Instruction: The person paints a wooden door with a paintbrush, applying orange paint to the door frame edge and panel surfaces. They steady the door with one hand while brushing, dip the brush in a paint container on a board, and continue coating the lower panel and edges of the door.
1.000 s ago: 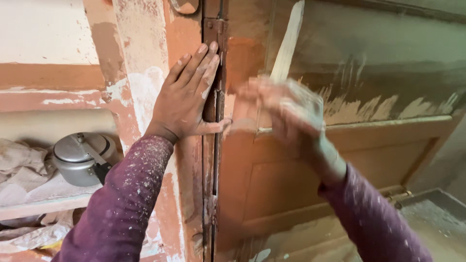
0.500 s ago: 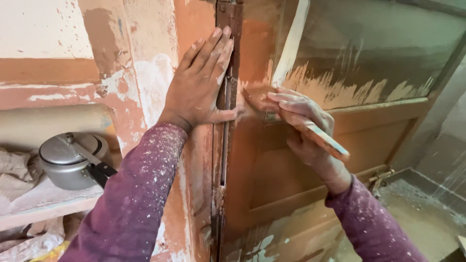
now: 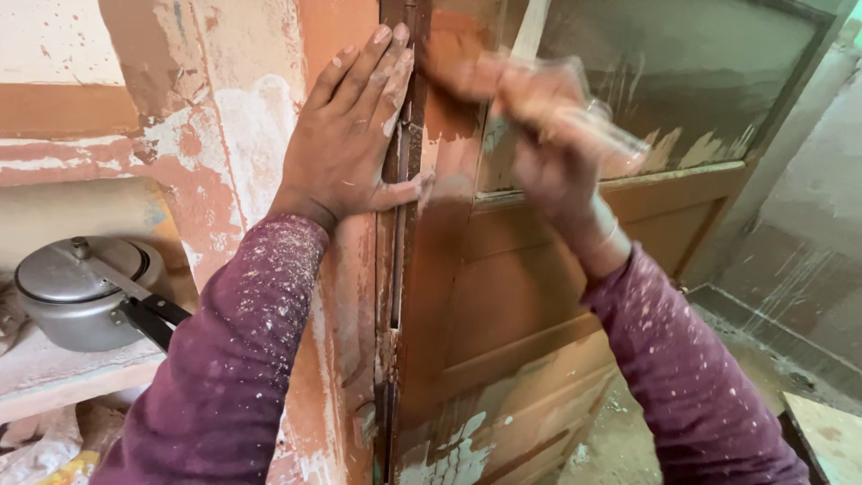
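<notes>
The right hand [image 3: 539, 135] is smeared by motion blur against the brown wooden door [image 3: 530, 305]. Its fingers seem curled around something pale and thin, perhaps a sheet or scraper, but what it holds and how tightly cannot be told. The blur also hides the stretch of door frame right behind it. The upper edge of the picture cuts off the top of the door and its clouded, paint-smeared glass pane [image 3: 682, 81].

The left hand [image 3: 355, 135] is sharp: spread wide and flat, holding nothing, palm pressed on the peeling orange-and-white painted wall post [image 3: 260, 126], fingertips reaching the rusty metal strip [image 3: 401, 224] that runs down the door's edge, thumb stretched across it toward the door. Both arms wear purple sleeves [image 3: 224, 377] flecked with white paint specks.

At the left, a grey metal pressure cooker with a black handle [image 3: 76, 292] stands closed on a dusty pale shelf [image 3: 63, 368]; its contents cannot be seen. Below the shelf lie crumpled paper or cloth scraps [image 3: 40, 449], cut off by the corner and hard to make out.

The door's lower panels show patches of white paint. At the right, a rough grey wall [image 3: 808, 242] meets a dusty concrete floor [image 3: 628, 440], and a pale flat board [image 3: 826, 431] pokes in at the bottom corner, only partly in view.
</notes>
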